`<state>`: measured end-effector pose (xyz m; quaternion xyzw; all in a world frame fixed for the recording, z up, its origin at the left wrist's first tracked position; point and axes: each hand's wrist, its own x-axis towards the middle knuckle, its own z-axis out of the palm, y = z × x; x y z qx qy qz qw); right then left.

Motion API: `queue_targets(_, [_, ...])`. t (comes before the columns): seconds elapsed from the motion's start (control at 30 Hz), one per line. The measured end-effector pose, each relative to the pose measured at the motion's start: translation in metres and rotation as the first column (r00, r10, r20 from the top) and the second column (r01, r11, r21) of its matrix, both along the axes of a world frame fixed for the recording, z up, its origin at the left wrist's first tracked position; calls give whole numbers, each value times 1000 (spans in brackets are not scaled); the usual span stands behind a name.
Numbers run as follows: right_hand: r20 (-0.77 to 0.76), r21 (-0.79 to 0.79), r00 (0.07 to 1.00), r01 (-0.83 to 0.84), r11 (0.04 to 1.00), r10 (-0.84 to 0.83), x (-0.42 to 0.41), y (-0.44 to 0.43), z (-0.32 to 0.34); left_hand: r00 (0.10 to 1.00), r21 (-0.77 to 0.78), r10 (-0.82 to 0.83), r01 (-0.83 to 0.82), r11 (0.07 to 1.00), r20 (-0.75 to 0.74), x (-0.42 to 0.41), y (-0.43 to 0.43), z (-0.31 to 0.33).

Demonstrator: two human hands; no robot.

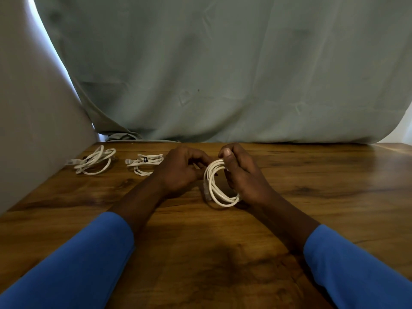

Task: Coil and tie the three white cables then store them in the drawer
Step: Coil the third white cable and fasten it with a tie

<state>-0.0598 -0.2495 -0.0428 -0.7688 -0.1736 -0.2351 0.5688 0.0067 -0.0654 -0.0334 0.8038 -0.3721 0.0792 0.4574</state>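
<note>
Coil of white cable [213,188] in grip of right hand [244,175], thumb over top of loops. Left hand [181,172] just left of coil, fingers curled; whether it pinches something, cannot tell. Further left of coil, on wooden table [323,197]: banded bundle [145,163], then loose bundle [94,162].

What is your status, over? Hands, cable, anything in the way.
Right hand grips coiled cable. Left hand at it, grip unclear. Banded cable, far-left cable lie aside on table; drawer unseen.
</note>
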Motion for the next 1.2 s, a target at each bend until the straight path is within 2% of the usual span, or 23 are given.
queue_targets(0.1, [-9, 21, 1000, -11, 1000, 11, -1, -1, 2, 961, -174, -135, 94, 980, -240, -7, 1, 6])
queue_targets(0.17, [-30, 27, 998, -56, 998, 57, -1, -1, 2, 917, -270, -196, 102, 957, -346, -11, 3, 9])
queue_targets(0.3, [-72, 12, 988, -134, 991, 135, -4, 1, 2, 833, -313, -274, 128, 941, -481, -13, 6, 13])
queue_targets(0.37, [-58, -15, 989, -137, 991, 136, -5, 2, 2, 845, -236, -215, 109, 966, -490, -11, 5, 12])
queue_targets(0.47, [-41, -32, 991, -131, 991, 130, -6, 3, 1, 900, -156, -109, 46, 987, -422, -10, 1, 9])
queue_targets(0.57, [-32, -74, 993, -117, 990, 115, -7, 5, 2, 931, -119, -94, 55, 991, -353, -12, -1, 8])
queue_targets(0.67, [-38, -118, 995, -97, 988, 93, -8, 5, 1, 920, -131, -132, 89, 987, -370, -12, 2, 11])
queue_targets(0.83, [-75, -71, 993, -99, 993, 94, -6, 5, 1, 884, -196, -208, 136, 971, -418, -13, 5, 15])
queue_targets(1.03, [-97, -108, 992, -95, 990, 84, -6, 3, 2, 762, -278, -321, 192, 941, -562, -9, 10, 11])
queue_targets(1.1, [-88, -124, 993, -86, 989, 75, -7, 3, 2, 796, -248, -248, 127, 960, -552, -7, 9, 9])
queue_targets(1.2, [-84, -101, 991, -114, 988, 106, -10, 6, 2, 883, -142, -127, 70, 987, -453, -8, 3, 7])
